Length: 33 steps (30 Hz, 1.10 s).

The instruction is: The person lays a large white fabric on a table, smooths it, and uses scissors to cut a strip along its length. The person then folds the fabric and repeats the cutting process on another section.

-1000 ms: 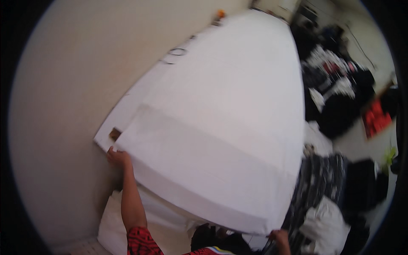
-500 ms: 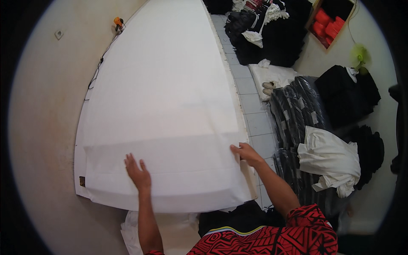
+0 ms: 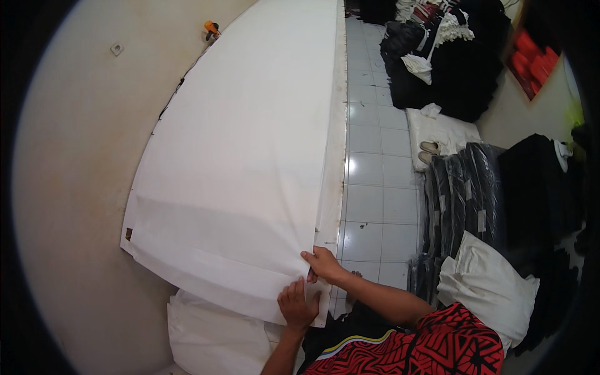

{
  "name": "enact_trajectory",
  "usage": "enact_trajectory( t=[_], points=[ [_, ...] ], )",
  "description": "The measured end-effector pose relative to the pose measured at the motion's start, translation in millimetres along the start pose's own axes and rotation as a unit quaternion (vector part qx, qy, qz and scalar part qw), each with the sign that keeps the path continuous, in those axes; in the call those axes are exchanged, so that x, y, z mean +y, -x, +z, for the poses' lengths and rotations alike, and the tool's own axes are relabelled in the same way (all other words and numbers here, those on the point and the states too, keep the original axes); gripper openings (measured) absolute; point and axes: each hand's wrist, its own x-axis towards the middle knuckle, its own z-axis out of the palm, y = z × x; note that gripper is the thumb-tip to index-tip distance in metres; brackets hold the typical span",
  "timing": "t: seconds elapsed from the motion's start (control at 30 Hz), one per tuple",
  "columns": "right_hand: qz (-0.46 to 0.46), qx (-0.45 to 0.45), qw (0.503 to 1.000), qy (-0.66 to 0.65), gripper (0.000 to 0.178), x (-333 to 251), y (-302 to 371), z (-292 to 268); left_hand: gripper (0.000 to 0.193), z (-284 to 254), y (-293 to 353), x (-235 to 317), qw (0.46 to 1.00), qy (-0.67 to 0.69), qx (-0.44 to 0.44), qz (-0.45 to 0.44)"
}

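Observation:
A wide sheet of white fabric [image 3: 237,137] covers the long table, its right edge lying inward of the table's bare right rim [image 3: 334,156]. At the near right part of that edge, my right hand [image 3: 322,264] is closed on the fabric, thumb on top and fingers curled under. Just below it, my left hand [image 3: 298,305] rests on the fabric beside the same edge, fingers against the cloth and thumb held apart. Slanting creases run through the fabric toward my right hand.
Black garments in plastic [image 3: 462,200] are stacked right of the tiled floor [image 3: 369,169], with a crumpled white cloth [image 3: 487,281] in front. Behind them lie shoes [image 3: 428,152] and a black heap [image 3: 437,81]. More white material [image 3: 212,331] hangs below the table's near end.
My right hand has drawn the fabric edge inward, left of the table rim. My left hand has moved right from the middle of the fabric to beside it. The view has shifted.

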Motion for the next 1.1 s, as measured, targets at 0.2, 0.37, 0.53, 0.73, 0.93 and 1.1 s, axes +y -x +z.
enact_trajectory(
  t=[0.2,0.37,0.53,0.73,0.93,1.1],
  points=[
    [0.084,-0.023,0.995,0.048,0.047,-54.6,-45.8,-16.6,0.031,3.8,17.3,25.0,0.977,-0.022,0.207,-0.041],
    [-0.078,0.118,0.988,0.064,0.045,-181.0,-182.2,-108.7,0.019,-0.6,11.8,31.6,0.990,-0.011,0.137,-0.017],
    [0.145,0.097,0.967,0.187,0.032,-235.5,-262.7,-185.6,0.009,13.7,-8.9,39.2,0.995,-0.032,-0.026,-0.090],
    [0.047,0.218,0.918,0.329,0.029,-302.1,-320.0,-208.8,0.027,31.5,-74.4,41.8,0.990,-0.058,0.010,-0.131],
    [-0.167,0.400,0.704,0.563,0.040,-297.1,-333.3,-191.4,0.035,48.8,-105.6,58.4,0.986,-0.055,0.026,-0.154],
    [-0.186,0.278,0.685,0.647,0.064,-258.0,-343.3,-182.0,0.042,63.2,-104.6,58.2,0.977,-0.128,0.054,-0.163]
  ],
)
